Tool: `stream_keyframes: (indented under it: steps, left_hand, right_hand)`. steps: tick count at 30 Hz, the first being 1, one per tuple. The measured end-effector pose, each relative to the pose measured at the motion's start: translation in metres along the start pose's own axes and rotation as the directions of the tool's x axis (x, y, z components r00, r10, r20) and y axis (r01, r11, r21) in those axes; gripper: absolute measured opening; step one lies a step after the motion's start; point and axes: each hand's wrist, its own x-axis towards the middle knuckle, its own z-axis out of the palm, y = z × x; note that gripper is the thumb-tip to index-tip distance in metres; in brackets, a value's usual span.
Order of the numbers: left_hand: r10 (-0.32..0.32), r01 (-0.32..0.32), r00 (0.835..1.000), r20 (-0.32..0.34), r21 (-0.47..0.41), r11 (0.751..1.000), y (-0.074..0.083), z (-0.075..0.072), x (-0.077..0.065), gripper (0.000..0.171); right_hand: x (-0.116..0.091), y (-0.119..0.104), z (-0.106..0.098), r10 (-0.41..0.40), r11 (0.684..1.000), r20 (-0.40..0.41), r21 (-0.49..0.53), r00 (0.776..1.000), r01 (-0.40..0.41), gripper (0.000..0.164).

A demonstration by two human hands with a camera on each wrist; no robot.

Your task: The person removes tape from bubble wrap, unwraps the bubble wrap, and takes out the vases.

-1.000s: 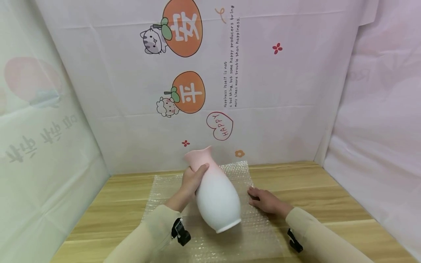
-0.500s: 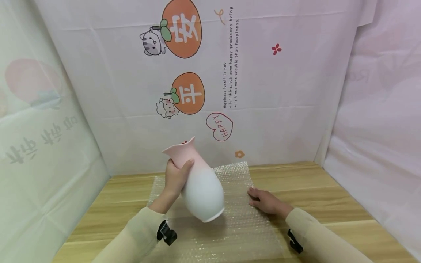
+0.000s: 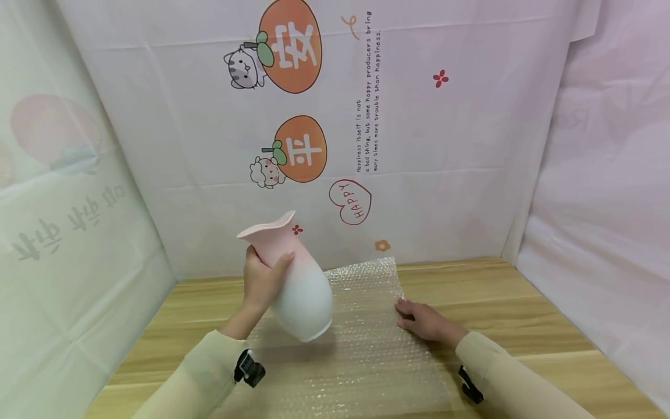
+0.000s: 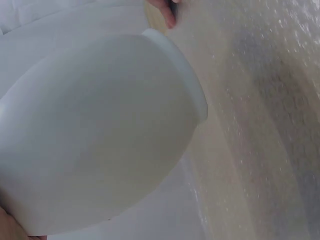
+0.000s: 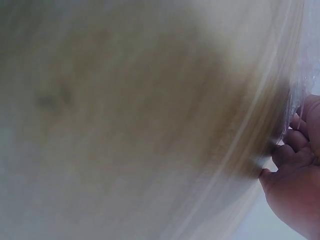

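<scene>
My left hand [image 3: 262, 282] grips a vase [image 3: 305, 295] by its neck, thumb across the front. The vase is pink at the wavy mouth and fades to white at the foot. It hangs tilted above a sheet of bubble wrap [image 3: 371, 355], mouth to the upper left, foot to the lower right. In the left wrist view its white body [image 4: 100, 130] fills the left half. My right hand [image 3: 426, 321] pinches the sheet's right edge; in the right wrist view clear plastic shows at its curled fingers [image 5: 295, 142].
The bubble wrap lies flat over the middle of a wooden table [image 3: 523, 326]. A white printed cloth [image 3: 445, 145] stands behind the table, with more cloth walls at left and right. Black straps with small devices [image 3: 250, 368] sit on both sleeves.
The vase has moved left and slightly up in my left hand, away from the right hand, uncovering more bubble wrap. My right hand has stayed at the sheet's edge.
</scene>
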Motion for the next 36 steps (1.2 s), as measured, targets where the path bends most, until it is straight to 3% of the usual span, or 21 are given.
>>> stream_keyframes:
  steps: [5, 12, 21, 36]
  left_hand:
    - [0.045, -0.044, 0.999, -0.009, 0.024, 0.999, -0.003, -0.011, 0.007, 0.069]
    - [0.061, -0.058, 0.996, -0.065, 0.039, 0.998, -0.011, -0.03, 0.015, 0.072]
    - [0.172, -0.159, 0.972, -0.157, 0.095, 0.983, -0.02, -0.056, 0.023, 0.071]
    - [0.165, -0.119, 0.948, -0.273, 0.177, 0.977, -0.038, -0.1, 0.035, 0.075]
  right_hand:
    - [0.0, 0.0, 0.0, -0.006, 1.0, -0.005, -0.009, 1.0, 0.006, 0.05]
    - [0.0, 0.001, 0.0, -0.011, 1.0, -0.004, -0.009, 1.0, 0.011, 0.05]
    - [0.001, 0.005, 0.002, 0.005, 1.0, 0.001, 0.001, 1.0, -0.005, 0.05]
    - [0.002, 0.005, 0.002, -0.001, 1.0, -0.006, -0.004, 1.0, 0.001, 0.05]
